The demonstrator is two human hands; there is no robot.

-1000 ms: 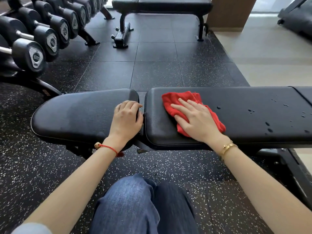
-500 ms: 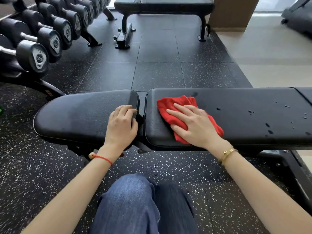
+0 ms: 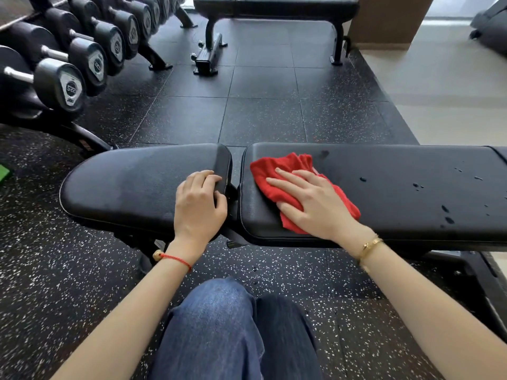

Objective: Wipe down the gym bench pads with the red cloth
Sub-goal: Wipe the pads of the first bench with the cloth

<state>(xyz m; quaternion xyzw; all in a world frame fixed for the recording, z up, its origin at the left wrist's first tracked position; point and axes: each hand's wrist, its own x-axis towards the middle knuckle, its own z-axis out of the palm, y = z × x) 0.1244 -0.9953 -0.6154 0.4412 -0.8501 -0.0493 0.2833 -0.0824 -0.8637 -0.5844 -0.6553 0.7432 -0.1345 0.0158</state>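
Kneeling before the bench, your denim-clad knee (image 3: 219,319) fills the lower centre, with both forearms reaching forward on either side of it. Your left hand (image 3: 199,205), a red string bracelet (image 3: 177,259) at its wrist, rests on the right end of the shorter seat pad (image 3: 131,185); its fingers curl over the pad's edge at the gap between the two pads, gripping that edge. Your right hand (image 3: 312,202), with a gold bracelet (image 3: 369,246) at the wrist, lies flat with straight, slightly spread fingers pressing the red cloth (image 3: 277,171) onto the left end of the longer back pad (image 3: 397,187). The cloth is crumpled, showing beyond the fingertips and along the near edge of the palm. Dark water droplets (image 3: 417,185) dot the back pad to the right, apart from the cloth. Beyond the bench lies speckled black rubber floor tile (image 3: 260,119). A rack of black dumbbells (image 3: 71,86) runs along the far left, and a second flat bench (image 3: 274,4) stands at the far centre.
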